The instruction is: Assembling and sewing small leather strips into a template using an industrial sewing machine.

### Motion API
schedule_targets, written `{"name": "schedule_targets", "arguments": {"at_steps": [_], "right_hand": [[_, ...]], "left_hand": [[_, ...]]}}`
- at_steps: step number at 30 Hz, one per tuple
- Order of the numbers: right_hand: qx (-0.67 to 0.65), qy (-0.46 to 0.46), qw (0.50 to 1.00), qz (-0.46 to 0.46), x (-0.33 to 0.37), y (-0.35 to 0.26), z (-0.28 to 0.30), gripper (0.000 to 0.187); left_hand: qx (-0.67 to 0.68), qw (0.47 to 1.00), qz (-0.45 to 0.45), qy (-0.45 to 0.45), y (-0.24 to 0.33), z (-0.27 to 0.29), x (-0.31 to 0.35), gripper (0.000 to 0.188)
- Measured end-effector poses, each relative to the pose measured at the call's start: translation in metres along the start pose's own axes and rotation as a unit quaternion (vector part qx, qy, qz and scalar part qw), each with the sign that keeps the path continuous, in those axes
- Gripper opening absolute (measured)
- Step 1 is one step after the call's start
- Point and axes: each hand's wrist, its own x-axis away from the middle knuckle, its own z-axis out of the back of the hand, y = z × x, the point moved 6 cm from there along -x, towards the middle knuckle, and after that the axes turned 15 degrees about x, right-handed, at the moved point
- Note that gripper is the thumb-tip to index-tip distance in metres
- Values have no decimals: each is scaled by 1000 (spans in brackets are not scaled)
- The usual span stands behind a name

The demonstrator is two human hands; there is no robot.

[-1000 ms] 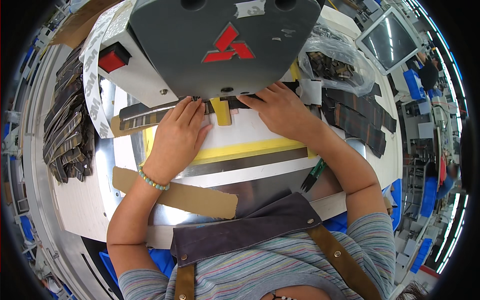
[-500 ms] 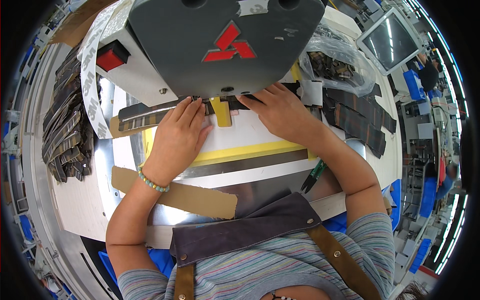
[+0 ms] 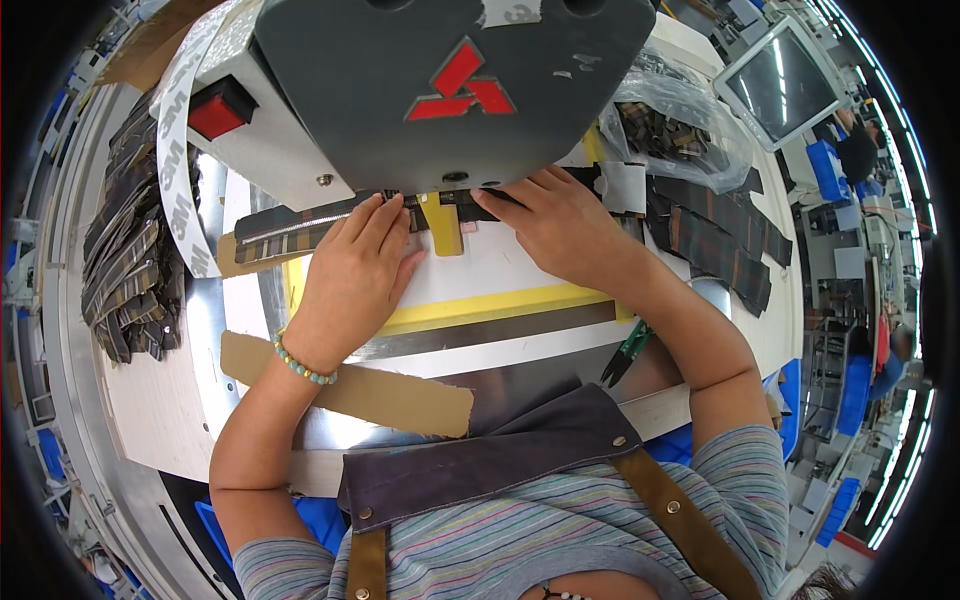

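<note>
A plaid fabric strip with a zipper (image 3: 290, 222) runs beneath the dark grey sewing machine head (image 3: 450, 110). My left hand (image 3: 358, 250) lies on this strip, fingers stretched forward and thumb apart, just left of a yellow guide piece (image 3: 443, 228). On the guide's other side, my right hand (image 3: 570, 222) rests over the dark end of the strip (image 3: 580, 178), fingers extended along the machine's lower edge. Some of its fingertips are partly hidden there. The needle area is out of sight under the head.
Plaid strips (image 3: 135, 250) are heaped at the left, and more dark strips (image 3: 725, 245) lie at the right by a clear plastic bag (image 3: 680, 130). Green-handled thread snips (image 3: 627, 355) and a brown card strip (image 3: 400, 398) lie near me. A monitor (image 3: 780, 82) stands far right.
</note>
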Motion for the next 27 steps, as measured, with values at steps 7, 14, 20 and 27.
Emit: {"name": "schedule_targets", "arguments": {"at_steps": [7, 14, 20, 27], "right_hand": [[-11, -12, 1000, 0, 0, -2, 3, 41], [-9, -4, 1000, 2, 0, -2, 2, 42], [2, -1, 1000, 2, 0, -1, 1, 42], [10, 19, 1000, 8, -3, -3, 6, 38]], "left_hand": [[5, 1000, 1, -2, 0, 0, 0, 43], [3, 1000, -4, 2, 0, 1, 0, 42], [11, 1000, -7, 10, -1, 1, 0, 42], [9, 1000, -6, 15, -3, 1, 3, 40]]}}
